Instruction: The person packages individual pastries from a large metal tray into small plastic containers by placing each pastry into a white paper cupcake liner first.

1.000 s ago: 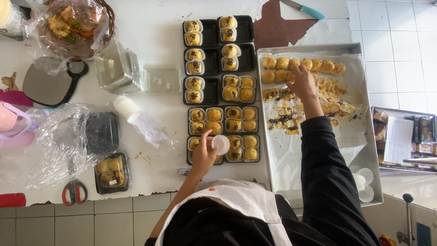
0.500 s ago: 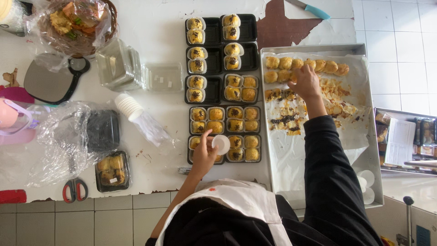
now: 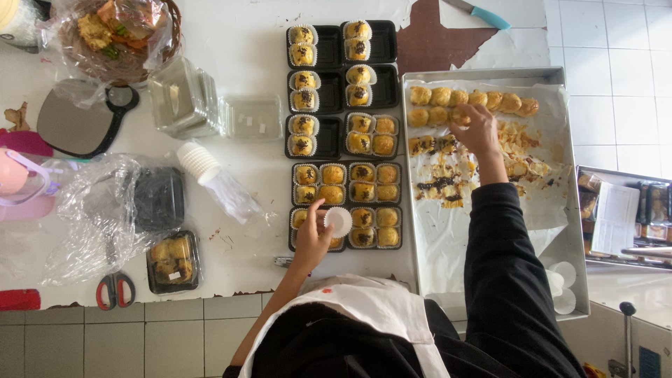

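Head view, looking straight down: the left hand (image 3: 311, 241) pinches a white paper cup (image 3: 339, 221) over the nearest black tray (image 3: 315, 229) at about 6 o'clock of the tray cluster, where one compartment looks unfilled. The right hand (image 3: 476, 129) reaches to 2 o'clock and closes its fingers on a golden pastry (image 3: 458, 117) in the rows on the lined baking pan (image 3: 490, 73). Most trays near the worker hold four pastries; the farther ones at 12 o'clock hold two each, so packing looks roughly half done. About a dozen pastries remain on the pan, with crumbs below them.
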